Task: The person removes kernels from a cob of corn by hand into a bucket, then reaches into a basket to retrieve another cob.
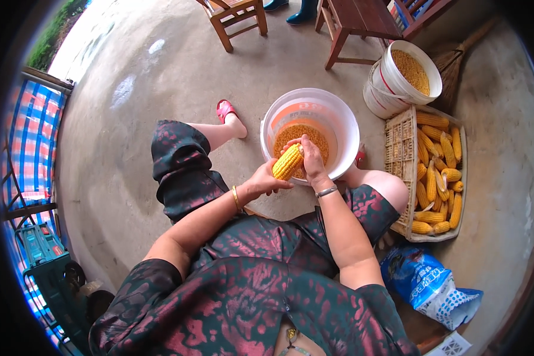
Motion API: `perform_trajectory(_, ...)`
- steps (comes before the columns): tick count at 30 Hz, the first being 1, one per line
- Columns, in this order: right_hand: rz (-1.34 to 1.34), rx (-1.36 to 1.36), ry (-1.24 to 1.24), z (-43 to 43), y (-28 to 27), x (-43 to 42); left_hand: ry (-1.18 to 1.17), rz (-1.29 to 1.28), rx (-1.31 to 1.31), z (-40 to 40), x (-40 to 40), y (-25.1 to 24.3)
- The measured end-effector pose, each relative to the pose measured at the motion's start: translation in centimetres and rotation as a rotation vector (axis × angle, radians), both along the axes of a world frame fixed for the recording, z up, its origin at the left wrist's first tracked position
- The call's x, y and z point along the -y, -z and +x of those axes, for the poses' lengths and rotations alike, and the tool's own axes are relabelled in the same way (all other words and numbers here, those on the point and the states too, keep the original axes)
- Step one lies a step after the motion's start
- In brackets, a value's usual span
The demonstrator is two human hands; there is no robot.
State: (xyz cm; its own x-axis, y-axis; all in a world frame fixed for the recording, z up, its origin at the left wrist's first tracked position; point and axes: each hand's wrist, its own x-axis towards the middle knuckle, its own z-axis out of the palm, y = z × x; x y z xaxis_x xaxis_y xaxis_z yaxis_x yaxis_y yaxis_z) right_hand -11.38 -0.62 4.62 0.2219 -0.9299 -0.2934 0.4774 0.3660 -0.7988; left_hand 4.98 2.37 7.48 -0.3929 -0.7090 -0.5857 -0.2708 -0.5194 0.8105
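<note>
An ear of yellow corn (287,163) is held at a slant over the near rim of a white plastic bucket (345,129). My left hand (267,179) grips its lower end, with the thumb along the underside. At the upper end, my right hand (313,160) wraps round the tip, its fingers partly behind the ear. The rows of kernels between my hands look full. Loose corn kernels (300,131) cover the bottom of the bucket, which stands on the floor between my legs.
To the right, a plastic crate (400,147) holds several corn ears (431,184). Behind it stand a bucket of kernels (410,73) and a broom (449,66). A blue printed bag (427,280) lies near my right side. Wooden chairs (238,15) and another person's boots (303,12) are ahead.
</note>
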Motion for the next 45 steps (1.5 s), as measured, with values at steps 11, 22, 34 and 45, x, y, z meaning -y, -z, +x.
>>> perform_trajectory(11, -0.041, 0.03, -0.019, 0.2, 1.5, -0.3, -0.026, -0.289, 0.088, -0.3, -1.0, 2.0)
perform_trajectory(22, 0.064, -0.013, 0.076, 0.7, 1.4, -0.3, -0.001, -0.489, 0.473, -0.7, -1.0, 0.2)
perform_trajectory(34, -0.094, -0.187, 0.164, 0.9, 2.9, -0.3, 0.024, -0.559, 0.505, -1.4, -1.4, -0.4)
perform_trajectory(45, 0.1, 0.212, 0.139, 0.3, 0.2, 0.0, 0.0, -0.693, 0.582, -1.4, -1.4, 0.0)
